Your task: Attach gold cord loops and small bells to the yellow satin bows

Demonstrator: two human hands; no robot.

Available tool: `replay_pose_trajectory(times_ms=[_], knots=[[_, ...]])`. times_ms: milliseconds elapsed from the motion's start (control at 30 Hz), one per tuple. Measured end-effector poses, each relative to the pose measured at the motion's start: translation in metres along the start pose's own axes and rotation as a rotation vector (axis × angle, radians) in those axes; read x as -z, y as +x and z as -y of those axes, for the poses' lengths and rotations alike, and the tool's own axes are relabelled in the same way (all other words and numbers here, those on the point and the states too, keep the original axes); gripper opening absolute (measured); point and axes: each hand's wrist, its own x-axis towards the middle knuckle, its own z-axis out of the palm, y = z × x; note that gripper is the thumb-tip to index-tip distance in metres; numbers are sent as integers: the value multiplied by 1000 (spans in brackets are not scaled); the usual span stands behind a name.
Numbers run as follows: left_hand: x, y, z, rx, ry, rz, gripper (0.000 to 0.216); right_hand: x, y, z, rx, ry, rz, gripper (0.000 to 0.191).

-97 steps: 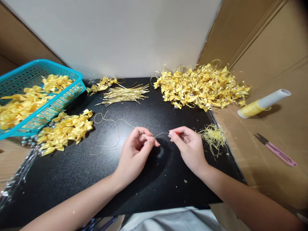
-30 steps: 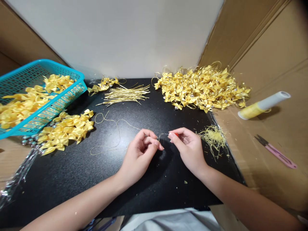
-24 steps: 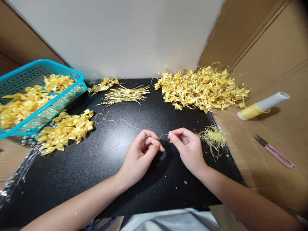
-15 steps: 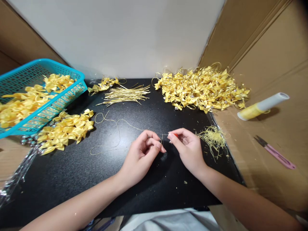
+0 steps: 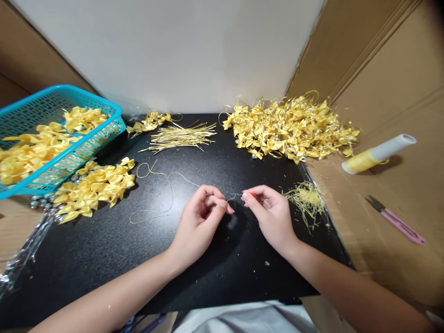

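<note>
In front of me, over the black tabletop (image 5: 215, 259), my left hand (image 5: 203, 219) pinches a thin gold thread (image 5: 169, 185) between thumb and forefinger. From that hand the thread runs back in loose loops across the table to the left. A short end of it sticks out toward my right hand (image 5: 270, 215). My right fingers are closed on a small red piece (image 5: 254, 194), mostly hidden, with a very fine tip (image 5: 239, 194) pointing left. Thread end and tip meet in the gap between the hands; whether the thread passes through the tip I cannot tell.
A turquoise basket (image 5: 120, 111) holds yellow bows, with more bows (image 5: 100, 187) and silver beads beside it. Behind lie gold ties (image 5: 183, 137) and a heap of finished bows (image 5: 291, 127). Thread scraps (image 5: 307, 199), a thread tube (image 5: 379, 152) and pink snips (image 5: 395, 219) are right.
My left hand has shifted slightly left, away from my right hand. The short thread end between them now lies more sideways instead of hanging down. My right hand has barely moved.
</note>
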Motion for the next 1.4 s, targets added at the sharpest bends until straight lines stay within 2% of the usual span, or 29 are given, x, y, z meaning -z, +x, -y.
replay_pose_trajectory(times_ms=[133,200,367,567,733,900,1033,1133,1400], knots=[[3,2,2,-81,51,-137,7,0,1,-1,-32,41,1,14],[4,3,4,-65,82,-173,8,0,2,-2,-66,90,13,16],[2,4,8,42,106,-95,17,-1,3,-3,-125,204,51,17],[-1,4,6,145,40,-20,19,-4,-2,-2,-119,184,126,13],[-2,6,3,167,28,62,22,-4,-4,-2,-75,164,154,10],[1,5,0,99,9,57,23,-1,-2,0,-57,168,143,10],[4,1,-3,45,79,-2,17,2,2,0,-59,124,46,11],[5,-2,-5,29,99,43,12,3,4,-1,-53,106,7,10],[5,-7,-9,-33,85,113,8,1,4,-3,-33,89,8,7]])
